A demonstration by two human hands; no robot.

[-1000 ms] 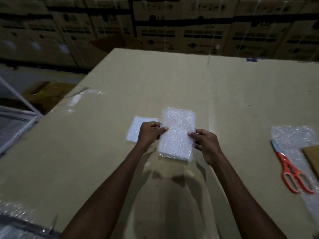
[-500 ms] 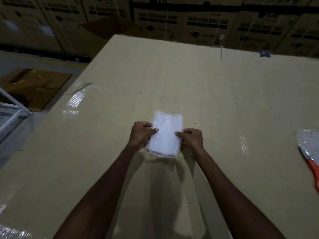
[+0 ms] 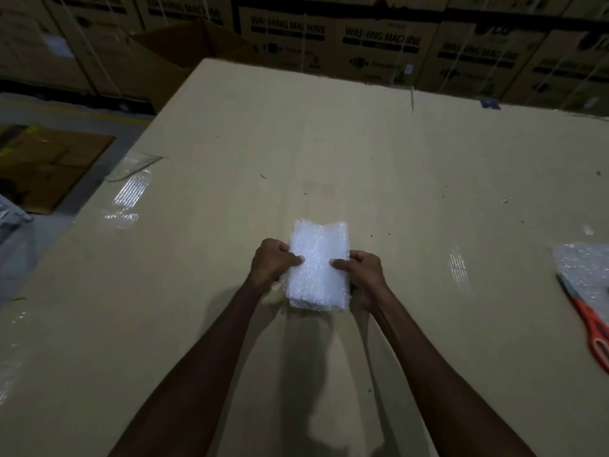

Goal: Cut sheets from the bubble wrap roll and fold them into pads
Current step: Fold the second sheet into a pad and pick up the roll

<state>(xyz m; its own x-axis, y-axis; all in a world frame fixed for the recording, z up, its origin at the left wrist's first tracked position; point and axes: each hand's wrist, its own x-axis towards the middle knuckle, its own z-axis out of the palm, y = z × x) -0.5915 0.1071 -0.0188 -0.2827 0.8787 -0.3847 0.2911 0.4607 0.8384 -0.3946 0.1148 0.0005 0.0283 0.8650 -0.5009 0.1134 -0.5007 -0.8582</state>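
A folded bubble wrap pad is held just above the big cardboard work surface, near its middle. My left hand grips the pad's left edge, thumb on top. My right hand grips its right edge the same way. The pad looks several layers thick at its near end. A loose piece of bubble wrap lies at the far right edge, with red-handled scissors partly on it. The roll is out of view.
Stacked washing machine cartons line the back. An open carton stands at the back left. Flattened cardboard lies on the floor to the left. Tape strips shine on the surface's left part.
The pad was lifted off the surface, over the small white piece beside it, which is no longer seen. The view swung left, so the scissors slid toward the right edge.
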